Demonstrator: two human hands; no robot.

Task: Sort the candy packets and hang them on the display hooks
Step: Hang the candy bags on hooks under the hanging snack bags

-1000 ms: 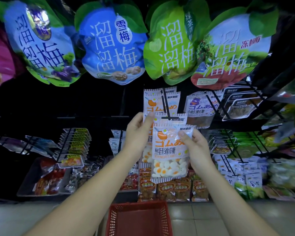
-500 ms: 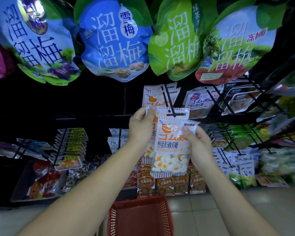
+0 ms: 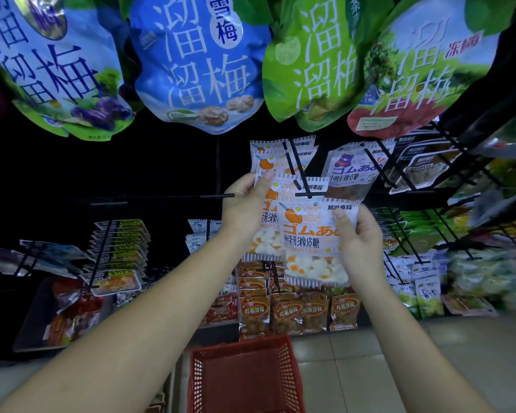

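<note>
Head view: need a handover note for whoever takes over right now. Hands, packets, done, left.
Left hand: grips the hung egg-gummy packets, steadying them on the hook.
Right hand: pinches the front egg-gummy packet by its right edge, with its top hole just under the hook tip and apparently not threaded yet.
Done: several matching packets hang on this hook.
Left: thread the held packet's hole over the tip, slide it back, let go. The red basket on the floor shows no packets in the part in view.
</note>
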